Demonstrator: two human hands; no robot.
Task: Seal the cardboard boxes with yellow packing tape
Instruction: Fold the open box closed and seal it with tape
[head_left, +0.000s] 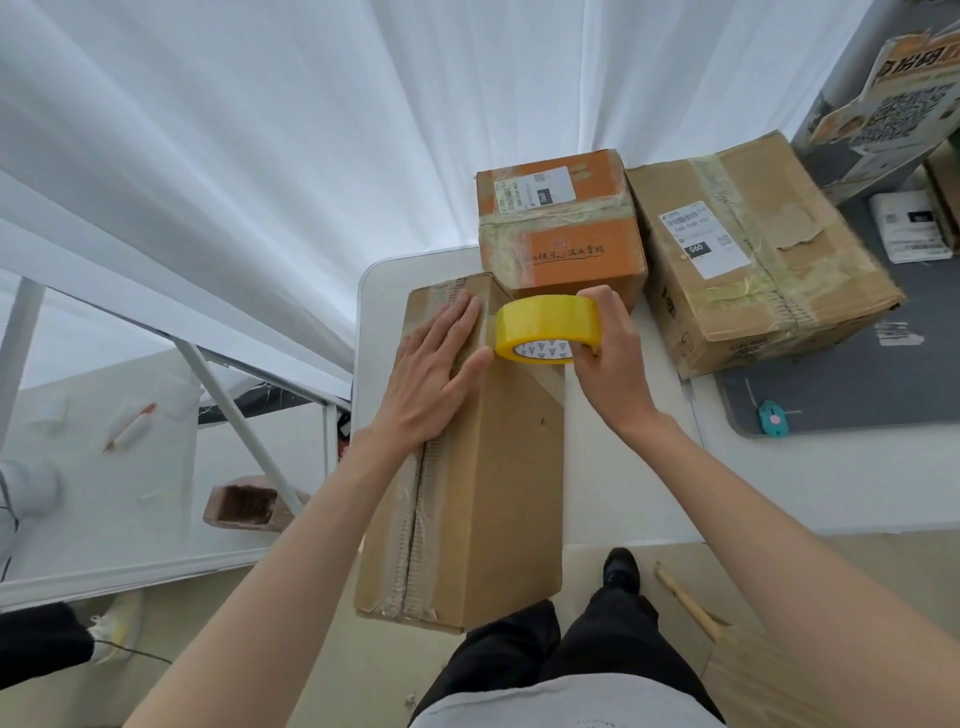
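Pressing flat with straight fingers, the left hand (441, 364) lies on the far end of the long cardboard box (467, 467), which rests lengthwise on the white surface (623, 478) and overhangs its near edge. The right hand (605, 348) has its grip clamped around the yellow tape roll (545, 327), held on edge just above the box's far right corner, beside the left thumb. Behind stand an orange box (561, 223) and a larger brown box (753, 249), both already taped. A teal cutter (774, 417) lies on a grey mat (857, 389) to the right.
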